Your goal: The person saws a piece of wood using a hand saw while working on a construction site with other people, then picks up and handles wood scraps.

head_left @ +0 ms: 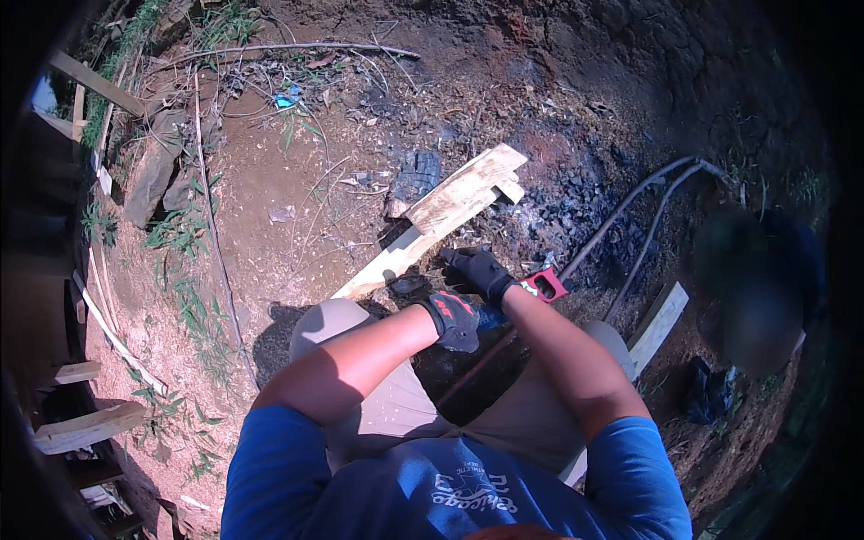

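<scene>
The gloved left hand (454,317) was clenched beside the gloved right hand (480,271), which pressed on the pale plank (441,216) lying over bare dirt, near a red square (545,284), the plank apparently uncut.

Gloved left hand (453,317) and right hand (480,270) beside pale wooden plank (438,216) over dirt.

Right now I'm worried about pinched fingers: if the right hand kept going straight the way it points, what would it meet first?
The gloved right hand points up and left toward the pale wooden plank. It would likely meet the plank's near edge first, though depth is hard to judge; it may already touch it.
</scene>
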{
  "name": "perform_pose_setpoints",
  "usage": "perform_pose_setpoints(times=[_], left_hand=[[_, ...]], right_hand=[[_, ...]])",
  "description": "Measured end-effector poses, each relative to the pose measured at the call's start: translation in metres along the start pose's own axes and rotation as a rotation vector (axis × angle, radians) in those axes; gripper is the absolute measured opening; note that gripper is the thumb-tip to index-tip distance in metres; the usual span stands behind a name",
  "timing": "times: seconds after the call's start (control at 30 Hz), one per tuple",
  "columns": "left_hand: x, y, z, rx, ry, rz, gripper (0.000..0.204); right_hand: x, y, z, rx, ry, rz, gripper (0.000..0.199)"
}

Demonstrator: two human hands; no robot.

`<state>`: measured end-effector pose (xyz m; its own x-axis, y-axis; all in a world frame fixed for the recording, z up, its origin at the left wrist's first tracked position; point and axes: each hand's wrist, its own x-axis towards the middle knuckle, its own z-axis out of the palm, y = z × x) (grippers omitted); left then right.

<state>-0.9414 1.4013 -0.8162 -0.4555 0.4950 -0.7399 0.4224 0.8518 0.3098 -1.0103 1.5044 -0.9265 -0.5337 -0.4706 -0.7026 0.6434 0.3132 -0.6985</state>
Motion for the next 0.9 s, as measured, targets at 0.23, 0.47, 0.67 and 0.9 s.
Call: perform_pose_setpoints(times=[0.23,0.47,0.67,0.9], left_hand=[[-0.008,0.004,-0.012,-0.056,-0.085,0.049,0.061],[-0.027,-0.01,-0.026,-0.144,0.132,0.038,0.067],[-0.079,-0.042,0.029,-0.38,0.186,-0.273,0.068],[-0.248,-0.068,0.035,-0.338,-0.049,-0.569,0.066]], right_hand=[[0.021,0.081,-0.03,-1.195,-0.313,-0.613,0.056],[-0.053,-0.008,-0.054,-1.035,0.123,-0.132,0.072],[-0.182,-0.032,-0.115,-0.867,0.324,-0.017,0.064],[-0.446,0.049,-0.222,-0.755,0.739,0.311,0.057]])
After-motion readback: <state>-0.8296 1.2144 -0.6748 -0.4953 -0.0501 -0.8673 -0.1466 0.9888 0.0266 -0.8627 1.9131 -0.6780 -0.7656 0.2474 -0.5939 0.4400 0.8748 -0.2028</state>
